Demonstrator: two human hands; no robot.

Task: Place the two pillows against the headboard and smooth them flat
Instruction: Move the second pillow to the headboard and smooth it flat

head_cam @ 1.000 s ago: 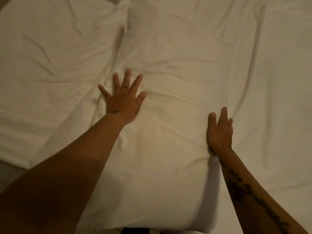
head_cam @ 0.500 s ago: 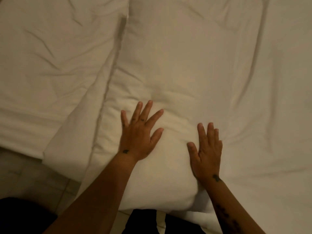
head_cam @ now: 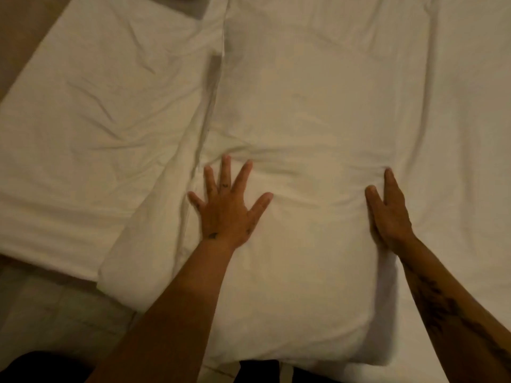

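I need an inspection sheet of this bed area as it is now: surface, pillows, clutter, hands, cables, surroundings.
Surface: white bed sheet, creased.
Job's things: near pillow lying flat, wrinkle ridge across it between the hands; second pillow beside it on the left, creased.
Clutter: nothing seen.
Grippers: left hand flat, fingers spread, pressing the near pillow; right hand open, pressed along its right edge.
Cables: nothing seen.
Surroundings: pale floor lower left; headboard not identifiable.

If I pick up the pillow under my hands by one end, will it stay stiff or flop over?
Probably flop: the pillow dents and creases around the left hand pressing flat on it, so the filling looks soft. Its loose, wrinkled case suggests it may slide on the sheet when pushed. It likely lifts easily.
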